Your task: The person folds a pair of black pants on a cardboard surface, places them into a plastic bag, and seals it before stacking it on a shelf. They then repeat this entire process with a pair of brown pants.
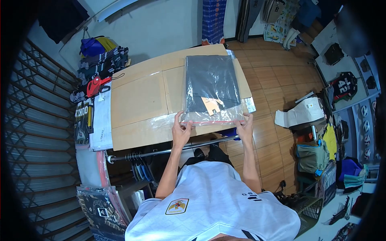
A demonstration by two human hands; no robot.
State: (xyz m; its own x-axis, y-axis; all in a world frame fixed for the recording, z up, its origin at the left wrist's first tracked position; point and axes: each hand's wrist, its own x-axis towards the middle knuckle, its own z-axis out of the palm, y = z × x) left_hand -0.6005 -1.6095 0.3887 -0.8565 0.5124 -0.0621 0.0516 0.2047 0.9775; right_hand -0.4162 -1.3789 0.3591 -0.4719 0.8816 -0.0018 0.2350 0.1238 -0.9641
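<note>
A clear plastic bag [237,113] lies on the cardboard-covered table [138,96], with a folded dark garment [210,76] inside it. An orange and white tag [212,105] shows through the plastic near the garment's lower edge. Along the bag's near edge runs a red strip [213,121]. My left hand [181,130] pinches the left end of this edge, and my right hand [244,127] pinches the right end. The bag lies flat between them.
Left on the table are a red tape dispenser [94,86], stacked folded clothes [102,62] and packaged items [83,120]. A metal rail [169,150] with hangers runs below the near edge. Bags and clothes [311,156] stand at the right.
</note>
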